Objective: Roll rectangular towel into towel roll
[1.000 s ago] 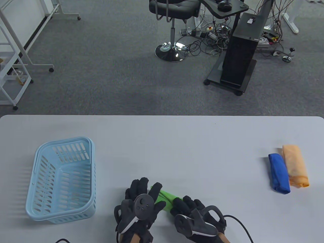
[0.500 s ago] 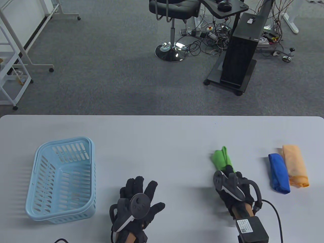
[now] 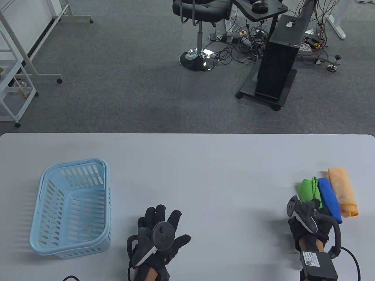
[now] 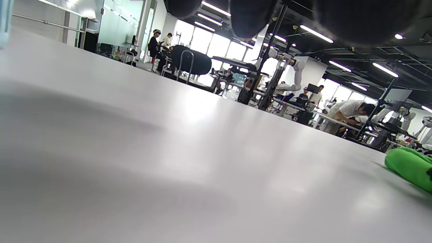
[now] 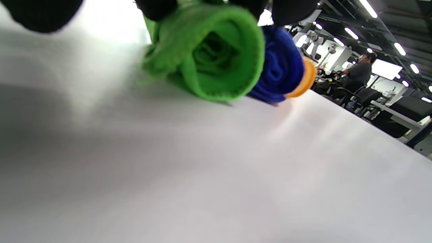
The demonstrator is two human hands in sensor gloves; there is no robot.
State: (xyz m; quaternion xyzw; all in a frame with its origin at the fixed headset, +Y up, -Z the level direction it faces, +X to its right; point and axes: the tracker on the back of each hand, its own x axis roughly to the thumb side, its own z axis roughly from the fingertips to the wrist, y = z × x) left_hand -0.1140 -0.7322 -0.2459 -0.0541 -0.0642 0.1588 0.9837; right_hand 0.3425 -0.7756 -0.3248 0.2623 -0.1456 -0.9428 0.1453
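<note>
A rolled green towel [image 3: 309, 190] lies at the table's right side, touching a blue towel roll [image 3: 329, 199] with an orange roll [image 3: 342, 191] beyond it. My right hand [image 3: 310, 218] grips the near end of the green roll; in the right wrist view the roll's spiral end [image 5: 216, 57] shows under my fingers, next to the blue roll [image 5: 281, 71] and the orange roll [image 5: 307, 79]. My left hand [image 3: 159, 231] rests flat on the table with fingers spread, holding nothing. The green roll also shows far right in the left wrist view [image 4: 410, 167].
A light blue plastic basket [image 3: 71, 207] stands at the table's left, with nothing inside it. The white table [image 3: 205, 169] stretches between basket and rolls. An office chair [image 3: 202, 17] and a black stand [image 3: 277, 61] are on the floor behind.
My right hand carried the green roll from the table's front centre to the right and set it against the blue roll. My left hand let go and stayed, fingers spread.
</note>
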